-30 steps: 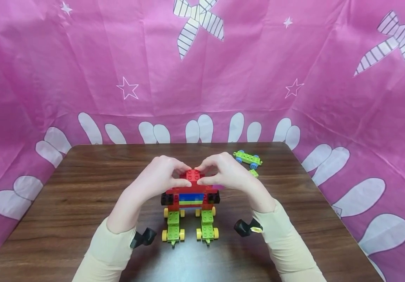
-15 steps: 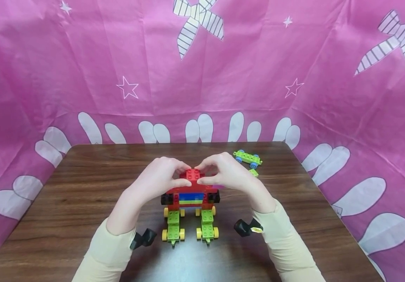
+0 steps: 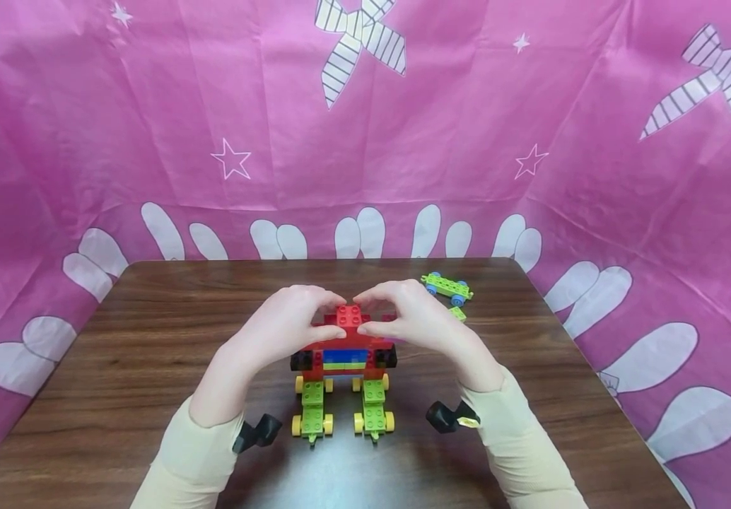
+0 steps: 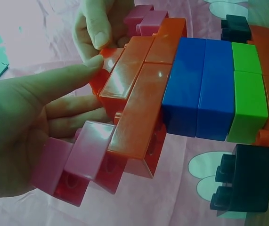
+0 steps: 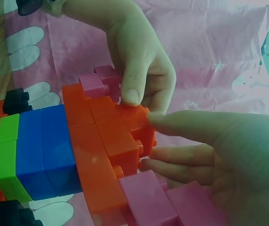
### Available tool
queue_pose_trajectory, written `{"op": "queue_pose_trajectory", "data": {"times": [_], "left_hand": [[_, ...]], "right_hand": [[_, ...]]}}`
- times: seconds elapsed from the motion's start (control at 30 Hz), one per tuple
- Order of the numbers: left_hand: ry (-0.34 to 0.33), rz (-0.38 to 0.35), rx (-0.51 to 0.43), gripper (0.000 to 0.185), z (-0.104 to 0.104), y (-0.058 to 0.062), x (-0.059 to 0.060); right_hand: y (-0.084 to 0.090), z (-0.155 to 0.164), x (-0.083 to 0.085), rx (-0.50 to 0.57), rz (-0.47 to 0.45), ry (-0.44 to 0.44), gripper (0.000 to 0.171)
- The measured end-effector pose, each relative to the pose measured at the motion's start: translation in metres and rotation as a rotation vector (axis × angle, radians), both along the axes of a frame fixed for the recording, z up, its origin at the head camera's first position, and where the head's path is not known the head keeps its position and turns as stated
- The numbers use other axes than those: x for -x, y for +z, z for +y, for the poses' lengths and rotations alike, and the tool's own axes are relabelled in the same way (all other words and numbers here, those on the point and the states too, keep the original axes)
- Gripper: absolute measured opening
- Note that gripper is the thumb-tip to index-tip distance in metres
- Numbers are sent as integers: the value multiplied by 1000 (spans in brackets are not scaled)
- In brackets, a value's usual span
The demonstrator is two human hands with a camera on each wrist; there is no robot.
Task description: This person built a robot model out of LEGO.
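Midway along the table stands a brick-built figure. Its top is a red toy brick (image 3: 349, 316), with wider red bricks (image 4: 141, 110) beneath. My left hand (image 3: 285, 322) pinches this top brick from the left, thumb at the near side and fingers behind. From the right, my right hand (image 3: 413, 317) pinches the same brick, its thumb tip at the near corner in the right wrist view. Pink bricks (image 5: 148, 197) jut out at both sides below the hands. Lower come blue bricks (image 4: 183, 87), a lime layer (image 4: 249, 92) and black side bricks (image 4: 252, 179).
Two lime wheeled bases (image 3: 312, 417) with yellow wheels carry the figure on the brown wooden table (image 3: 181, 297). Back right lies a lime car base (image 3: 447, 285) with blue wheels, beside a small lime brick (image 3: 457, 313). A pink curtain (image 3: 365, 141) surrounds the table.
My right hand and forearm have shifted slightly down and right, the thumb a little farther from the top brick's middle. The left hand and the figure look almost unmoved.
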State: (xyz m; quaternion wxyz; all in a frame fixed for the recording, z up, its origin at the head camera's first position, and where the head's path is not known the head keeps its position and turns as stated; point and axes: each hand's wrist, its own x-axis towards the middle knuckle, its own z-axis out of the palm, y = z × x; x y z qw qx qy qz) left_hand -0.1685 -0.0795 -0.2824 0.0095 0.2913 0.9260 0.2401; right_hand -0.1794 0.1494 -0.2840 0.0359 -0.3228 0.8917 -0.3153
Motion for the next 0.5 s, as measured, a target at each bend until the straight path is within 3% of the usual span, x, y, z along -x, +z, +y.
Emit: {"op": "queue_pose_trajectory", "data": {"times": [0.13,0.3,0.5], "left_hand": [[16,-3,-35,47,-3,-1,-2],[18,1,-73,48,-6,-4,-2],[14,9,-44,47,-8,-7,-2]], "right_hand": [[-1,6,-1,53,38,-31,45],[-4,19,2,150,193,-70,42],[-12,43,9,278,328,-223,34]]}}
